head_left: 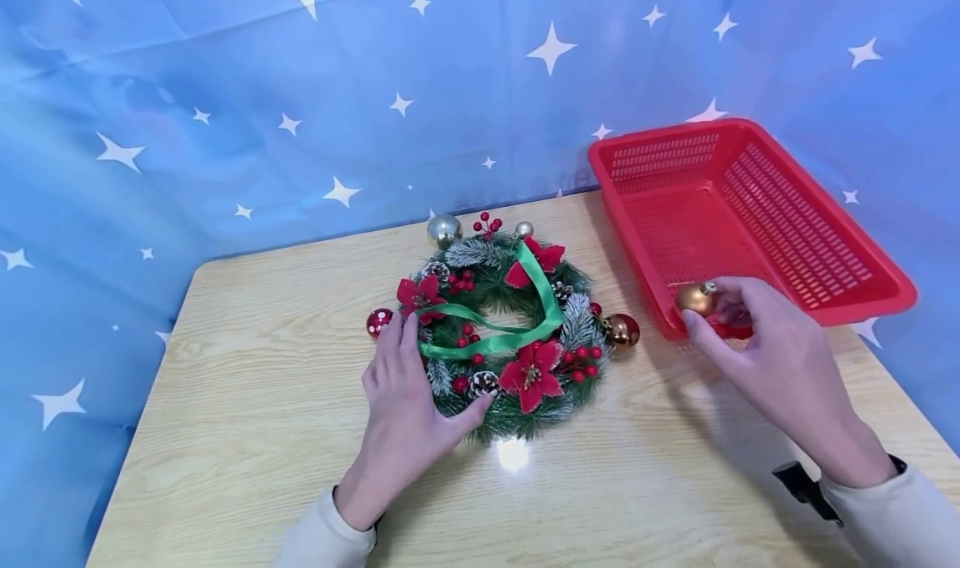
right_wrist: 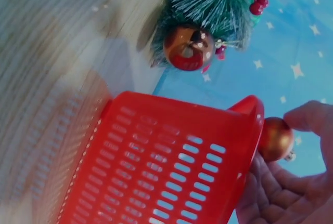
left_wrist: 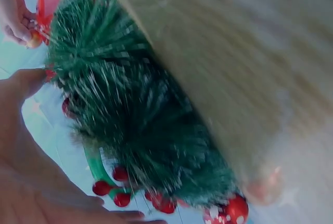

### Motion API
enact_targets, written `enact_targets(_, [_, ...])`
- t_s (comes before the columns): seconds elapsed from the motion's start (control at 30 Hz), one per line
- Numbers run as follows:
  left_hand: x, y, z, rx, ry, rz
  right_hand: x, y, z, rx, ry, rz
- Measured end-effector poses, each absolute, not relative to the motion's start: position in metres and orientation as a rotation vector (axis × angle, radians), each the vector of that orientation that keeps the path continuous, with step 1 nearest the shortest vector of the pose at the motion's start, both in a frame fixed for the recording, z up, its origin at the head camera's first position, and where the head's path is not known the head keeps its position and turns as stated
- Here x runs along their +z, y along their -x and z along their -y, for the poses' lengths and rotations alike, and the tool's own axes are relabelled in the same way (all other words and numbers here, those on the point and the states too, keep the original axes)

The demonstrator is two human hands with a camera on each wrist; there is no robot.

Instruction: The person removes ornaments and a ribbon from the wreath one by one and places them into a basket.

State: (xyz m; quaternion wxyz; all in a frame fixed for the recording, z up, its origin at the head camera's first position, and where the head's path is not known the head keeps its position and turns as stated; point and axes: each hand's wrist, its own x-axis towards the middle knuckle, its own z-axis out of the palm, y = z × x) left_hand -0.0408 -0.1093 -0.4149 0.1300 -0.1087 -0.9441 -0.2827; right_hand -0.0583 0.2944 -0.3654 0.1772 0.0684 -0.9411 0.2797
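Observation:
A matte gold bauble [head_left: 696, 299] with a metal cap is pinched between the thumb and fingers of my right hand [head_left: 776, 355], at the basket's near rim. In the right wrist view the same bauble [right_wrist: 276, 139] shows just beyond the red rim. My left hand [head_left: 408, 418] lies at the left front of a green wreath [head_left: 517, 422], fingers extended over its edge and thumb spread near a pinecone [head_left: 483, 384]. A green ribbon [head_left: 487, 344] lies across the wreath, among red poinsettias [head_left: 532, 376] and berries.
The red plastic basket [head_left: 817, 311] stands at the back right of the wooden table [head_left: 247, 401]. Around the wreath sit a shiny copper bauble [head_left: 622, 330], a silver bauble [head_left: 445, 230] and a red spotted bauble [head_left: 378, 322]. Behind hangs a blue star-patterned cloth [head_left: 450, 67].

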Motion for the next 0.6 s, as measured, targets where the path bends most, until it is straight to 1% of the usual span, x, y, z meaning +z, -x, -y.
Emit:
enact_targets(0.23, [-0.419,0.043,0.094,-0.808,0.252,2.729,-0.367,0.057,-0.305,0.765,-0.161,2.685])
enact_targets(0.6, [-0.417,0.04,0.094,-0.849,0.168,2.768,-0.367,0.063,-0.309,0.736,-0.135,2.774])
